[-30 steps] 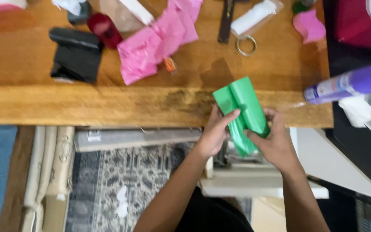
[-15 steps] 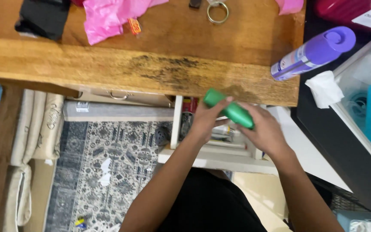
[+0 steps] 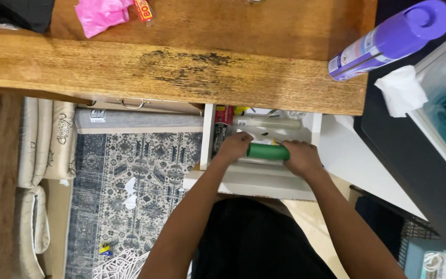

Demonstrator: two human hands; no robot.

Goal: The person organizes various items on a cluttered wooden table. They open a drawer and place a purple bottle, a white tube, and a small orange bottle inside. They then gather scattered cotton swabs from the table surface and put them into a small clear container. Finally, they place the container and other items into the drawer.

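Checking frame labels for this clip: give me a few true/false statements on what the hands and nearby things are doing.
1. Both hands, left hand and right hand, grip the green roll. True.
2. The green roll lies on the wooden tabletop. False: it is held over the open white drawer below the table edge.
3. The purple spray can lies on its side. True.
4. The pink plastic bag is in the drawer. False: it lies on the tabletop.
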